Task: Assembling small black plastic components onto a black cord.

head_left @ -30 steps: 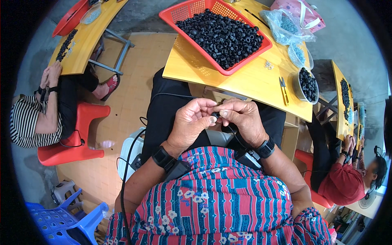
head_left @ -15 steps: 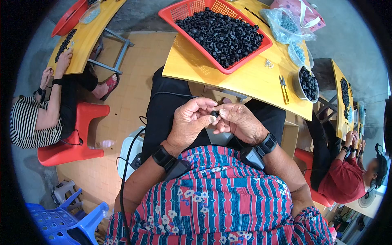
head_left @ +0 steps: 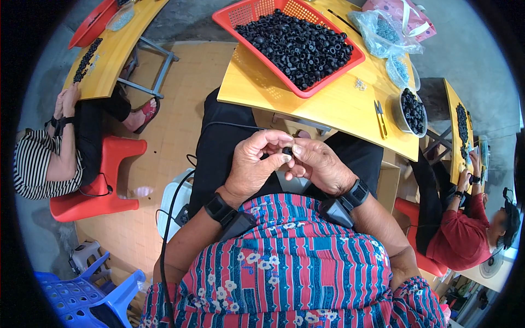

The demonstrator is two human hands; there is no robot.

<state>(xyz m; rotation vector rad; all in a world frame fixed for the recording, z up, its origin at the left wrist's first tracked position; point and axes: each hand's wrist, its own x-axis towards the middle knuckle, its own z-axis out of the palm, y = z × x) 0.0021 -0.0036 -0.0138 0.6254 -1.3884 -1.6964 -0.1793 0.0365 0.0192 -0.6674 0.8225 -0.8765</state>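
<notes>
In front of my belly, both hands meet over my lap, just short of the table edge. My left hand (head_left: 249,167) pinches a small round black part (head_left: 287,151), perhaps rubber or plastic, between thumb and fingertips. Close against it, my right hand (head_left: 328,164) has its thumb and forefinger pressed together; whatever they grip is too small to make out. Beyond the hands, a red plastic basket (head_left: 295,94) on the yellow table (head_left: 251,76) holds a heap of similar black parts (head_left: 295,52).
Toward the table's right edge stand a clear tub (head_left: 401,117) of black parts, small scissors (head_left: 381,120), tiny metal pieces (head_left: 360,84) and a plastic bag (head_left: 358,24) of small pieces. A dark cable runs past my left arm. Two people sit at side tables, left and right.
My hands stay almost in place, with slight finger movement around the black part. The person at left has drawn their hands together toward the table edge; the person at right has raised one hand.
</notes>
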